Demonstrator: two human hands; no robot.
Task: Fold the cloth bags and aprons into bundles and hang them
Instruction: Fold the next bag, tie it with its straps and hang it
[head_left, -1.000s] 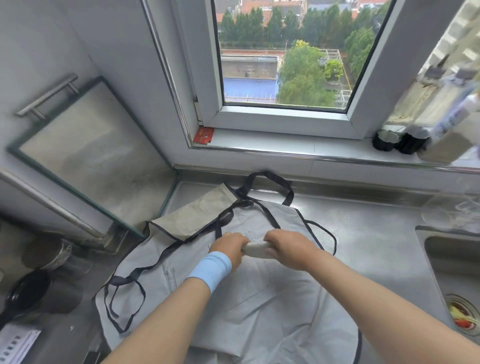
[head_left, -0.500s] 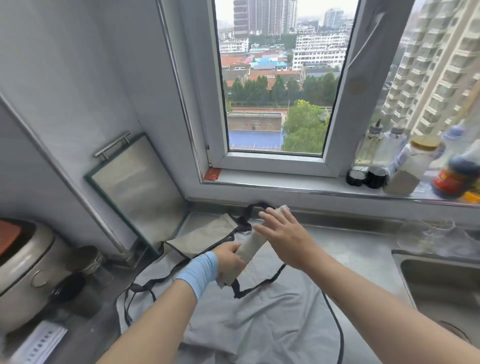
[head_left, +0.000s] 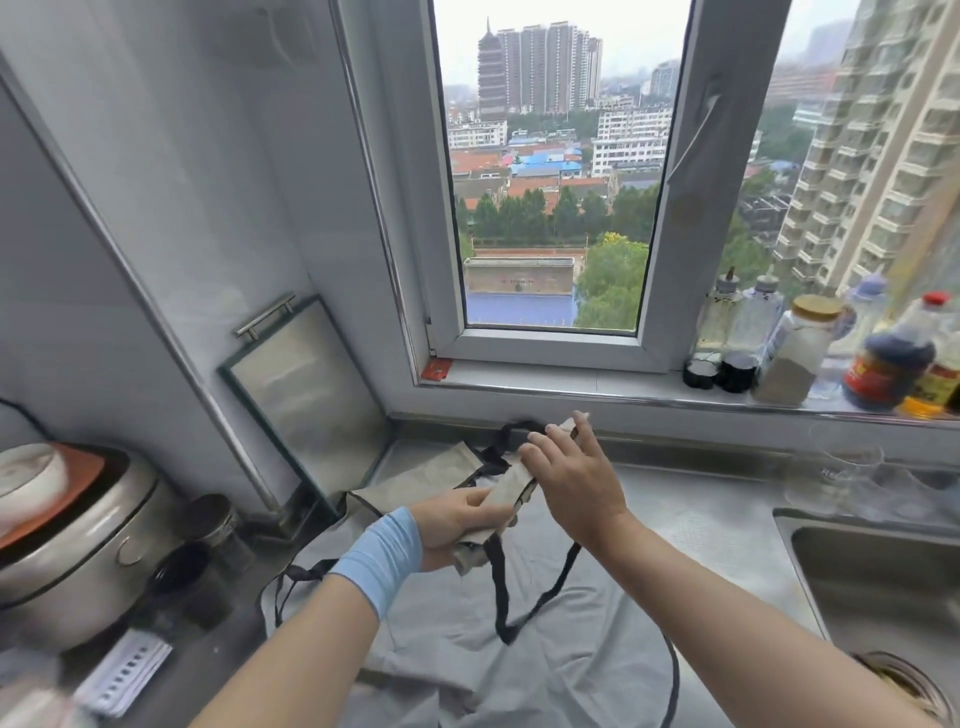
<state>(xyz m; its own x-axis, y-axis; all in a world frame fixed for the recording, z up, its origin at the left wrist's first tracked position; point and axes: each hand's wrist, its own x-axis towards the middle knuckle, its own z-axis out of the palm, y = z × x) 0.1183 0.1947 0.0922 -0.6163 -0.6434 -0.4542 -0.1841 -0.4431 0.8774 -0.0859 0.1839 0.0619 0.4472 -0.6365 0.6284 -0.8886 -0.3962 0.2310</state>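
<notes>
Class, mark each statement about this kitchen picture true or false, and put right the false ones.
1. The left hand grips the rolled bundle. True.
2. The right hand is clenched in a fist. False: it lies flat and open against the bundle.
3. The bundle hangs on a hook. False: it is held above the apron.
4. Bottles stand on the windowsill. True.
</notes>
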